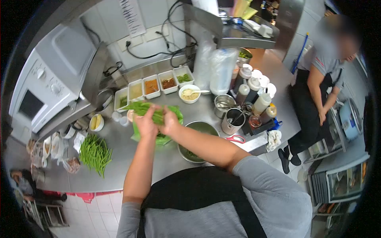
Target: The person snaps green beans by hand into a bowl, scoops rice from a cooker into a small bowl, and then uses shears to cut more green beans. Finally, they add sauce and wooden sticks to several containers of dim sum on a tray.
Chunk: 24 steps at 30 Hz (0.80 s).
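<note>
Both my hands are raised close together over a green plastic bag (177, 114) that lies open on the steel counter. My left hand (147, 122) is closed around a bunch of green vegetables (139, 107). Beside it, my right hand (170, 122) is closed on the same bunch, near its right end. More greens show inside the bag under my hands. A metal bowl (203, 127) with some green stuff in it stands just right of the bag, partly behind my right forearm. To the left lies a pile of green beans (94, 154).
White trays of seasonings (151, 88) line the wall, beside a small bowl of yellowish paste (189, 94). Squeeze bottles (262, 103), a metal pot (233, 121) and red-handled scissors (237, 139) are at the right. A microwave (47, 79) stands left. Another person sits at the far right.
</note>
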### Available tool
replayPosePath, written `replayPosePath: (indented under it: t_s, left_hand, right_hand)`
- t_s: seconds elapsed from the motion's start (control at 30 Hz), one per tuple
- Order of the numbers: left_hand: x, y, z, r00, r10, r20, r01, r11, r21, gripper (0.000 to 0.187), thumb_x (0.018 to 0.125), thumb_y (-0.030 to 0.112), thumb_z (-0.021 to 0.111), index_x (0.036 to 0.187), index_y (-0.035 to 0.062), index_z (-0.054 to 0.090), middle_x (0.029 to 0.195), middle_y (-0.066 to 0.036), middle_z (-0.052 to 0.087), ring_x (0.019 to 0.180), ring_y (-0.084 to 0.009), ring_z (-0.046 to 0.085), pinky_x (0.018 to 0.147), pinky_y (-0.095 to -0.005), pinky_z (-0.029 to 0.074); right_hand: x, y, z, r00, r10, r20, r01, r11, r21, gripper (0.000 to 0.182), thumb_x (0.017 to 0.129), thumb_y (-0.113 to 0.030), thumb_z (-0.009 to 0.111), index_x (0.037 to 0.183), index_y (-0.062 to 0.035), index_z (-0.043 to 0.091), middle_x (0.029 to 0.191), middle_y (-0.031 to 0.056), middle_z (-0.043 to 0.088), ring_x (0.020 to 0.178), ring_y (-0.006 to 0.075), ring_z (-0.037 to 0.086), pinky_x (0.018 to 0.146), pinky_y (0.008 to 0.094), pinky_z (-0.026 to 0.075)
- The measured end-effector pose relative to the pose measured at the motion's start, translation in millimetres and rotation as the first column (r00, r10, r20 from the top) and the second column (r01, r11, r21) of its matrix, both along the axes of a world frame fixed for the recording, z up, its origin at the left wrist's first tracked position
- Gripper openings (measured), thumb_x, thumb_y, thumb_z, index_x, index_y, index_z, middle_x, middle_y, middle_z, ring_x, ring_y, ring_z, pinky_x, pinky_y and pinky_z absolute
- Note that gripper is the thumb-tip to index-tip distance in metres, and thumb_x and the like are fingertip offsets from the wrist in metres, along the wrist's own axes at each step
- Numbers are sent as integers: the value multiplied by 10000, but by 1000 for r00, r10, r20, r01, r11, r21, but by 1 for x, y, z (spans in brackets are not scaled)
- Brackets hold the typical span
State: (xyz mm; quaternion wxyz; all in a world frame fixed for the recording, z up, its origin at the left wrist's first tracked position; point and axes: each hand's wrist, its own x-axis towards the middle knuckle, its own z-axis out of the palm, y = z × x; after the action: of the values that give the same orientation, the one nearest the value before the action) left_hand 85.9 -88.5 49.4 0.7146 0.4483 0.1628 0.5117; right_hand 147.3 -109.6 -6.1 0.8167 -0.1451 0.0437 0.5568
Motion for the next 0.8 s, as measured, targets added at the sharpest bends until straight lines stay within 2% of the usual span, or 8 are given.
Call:
replayPosePath:
  t_s: [0.17, 0.27, 0.37, 0.4, 0.5, 0.53, 0.63, 0.8]
  left_hand:
    - [0, 1, -10, 982, 18, -187, -4, 997, 75, 289, 702, -86, 631, 947, 12, 511, 827, -73, 586, 751, -181, 593, 681, -298, 488]
    - [-1, 10, -14, 997, -31, -71, 33, 999, 31, 300, 699, -61, 653, 955, 7, 511, 827, -65, 585, 740, -165, 593, 681, -291, 486]
    - [2, 8, -18, 987, 2, -162, 12, 996, 86, 311, 676, -54, 670, 938, 22, 522, 845, -57, 604, 751, -141, 588, 677, -262, 473]
    - [0, 4, -12, 976, -41, -212, 63, 993, 101, 273, 722, -72, 628, 955, 5, 509, 821, -68, 581, 725, -160, 590, 664, -283, 486]
    - [-1, 18, -10, 989, -62, -136, 56, 997, -51, 243, 749, -59, 610, 958, 13, 507, 808, -58, 575, 719, -157, 583, 646, -278, 481]
    - [-2, 23, -6, 997, -73, -21, 72, 995, -63, 212, 767, -28, 609, 943, 28, 504, 789, -50, 568, 699, -155, 572, 630, -277, 472]
    - [-10, 48, -10, 993, -36, 110, 53, 987, -152, 183, 772, -8, 617, 907, 46, 504, 770, -52, 558, 669, -160, 561, 632, -282, 469]
    - [-43, 76, -12, 980, -177, -87, 146, 949, -281, 201, 736, 15, 664, 851, 57, 504, 705, -27, 553, 578, -125, 524, 526, -263, 429]
  right_hand:
    - [-14, -15, 24, 999, -33, 36, 35, 998, -49, 413, 954, -357, 249, 1083, -65, 512, 1122, 134, 545, 1042, 282, 511, 949, 434, 383]
    - [-3, -17, 24, 999, -19, 38, 22, 996, -87, 410, 950, -368, 269, 1113, -96, 529, 1116, 120, 539, 1073, 271, 488, 965, 424, 361]
    - [1, -22, 44, 998, -4, 65, 20, 969, -248, 416, 948, -383, 277, 1076, -102, 556, 1118, 103, 527, 1108, 257, 465, 988, 408, 330]
    - [11, -3, 9, 994, 36, 107, -27, 996, -83, 402, 947, -394, 298, 1021, -118, 581, 1082, 81, 526, 1025, 240, 482, 961, 406, 339]
    - [25, 17, -39, 962, 61, 266, -17, 986, -167, 336, 943, -355, 350, 1031, -138, 591, 1041, 61, 516, 881, 201, 473, 866, 389, 383]
    - [12, -4, 8, 929, 72, 363, 62, 936, -346, 305, 936, -337, 402, 1060, -115, 570, 910, 35, 545, 815, 191, 481, 835, 396, 381]
    - [30, -17, 17, 912, 55, 405, 105, 926, -362, 290, 927, -308, 448, 1043, -90, 600, 901, 4, 509, 708, 114, 443, 663, 297, 408]
    - [70, -51, 30, 817, 153, 556, 2, 963, -269, 251, 897, -255, 523, 1021, -51, 600, 826, -1, 542, 608, 84, 471, 556, 222, 422]
